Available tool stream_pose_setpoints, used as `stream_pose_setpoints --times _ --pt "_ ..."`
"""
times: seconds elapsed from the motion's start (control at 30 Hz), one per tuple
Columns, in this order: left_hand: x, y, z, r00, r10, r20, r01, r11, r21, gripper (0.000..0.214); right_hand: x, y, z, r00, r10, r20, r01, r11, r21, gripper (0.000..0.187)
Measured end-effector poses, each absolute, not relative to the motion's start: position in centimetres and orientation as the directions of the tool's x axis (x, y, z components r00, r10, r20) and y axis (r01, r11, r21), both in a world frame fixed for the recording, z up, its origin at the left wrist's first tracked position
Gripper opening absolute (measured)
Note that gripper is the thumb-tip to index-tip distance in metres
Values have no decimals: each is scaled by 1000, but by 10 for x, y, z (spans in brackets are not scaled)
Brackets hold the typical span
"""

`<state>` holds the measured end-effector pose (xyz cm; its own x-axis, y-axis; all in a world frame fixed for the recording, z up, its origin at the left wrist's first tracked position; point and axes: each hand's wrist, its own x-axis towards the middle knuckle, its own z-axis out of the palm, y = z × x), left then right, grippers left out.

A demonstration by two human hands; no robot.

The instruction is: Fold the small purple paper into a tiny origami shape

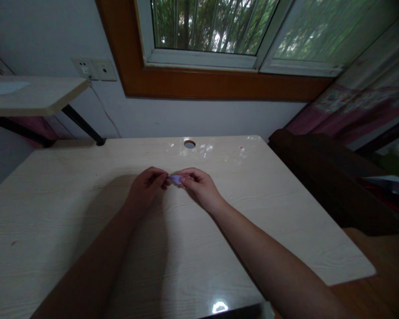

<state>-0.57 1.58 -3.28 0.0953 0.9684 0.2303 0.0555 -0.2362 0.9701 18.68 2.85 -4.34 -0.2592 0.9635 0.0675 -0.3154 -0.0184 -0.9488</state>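
Observation:
Between my two hands is a small piece of folded purple paper [175,179], narrow at its left end and wider toward the right. My left hand [150,184] pinches the narrow tip between thumb and fingers. On the other side, my right hand [199,184] is closed on the wider part, its thumb lying across the near face. Fingers cover both ends, so the full shape does not show. Both hands are just over the middle of the pale wood-grain table [246,248].
A round cable hole [189,144] is near the table's back edge, with a small pink spot [241,147] to its right. At the left back stands a raised shelf [36,95] on black legs. A dark object [239,311] edges in at the bottom.

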Motion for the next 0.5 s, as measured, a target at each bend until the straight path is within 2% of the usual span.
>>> stream_pose_setpoints --times 0.13,0.33,0.5 --pt "-7 16 -34 116 962 249 66 -257 964 22 188 28 -42 -258 964 58 -317 -28 -948 21" --pt "-7 18 -37 150 975 165 62 -176 982 25 188 29 -44 -287 955 80 -303 -11 -953 23" --pt "-5 16 -35 157 975 155 46 -164 985 27 186 29 -45 -288 953 98 -303 6 -953 22"
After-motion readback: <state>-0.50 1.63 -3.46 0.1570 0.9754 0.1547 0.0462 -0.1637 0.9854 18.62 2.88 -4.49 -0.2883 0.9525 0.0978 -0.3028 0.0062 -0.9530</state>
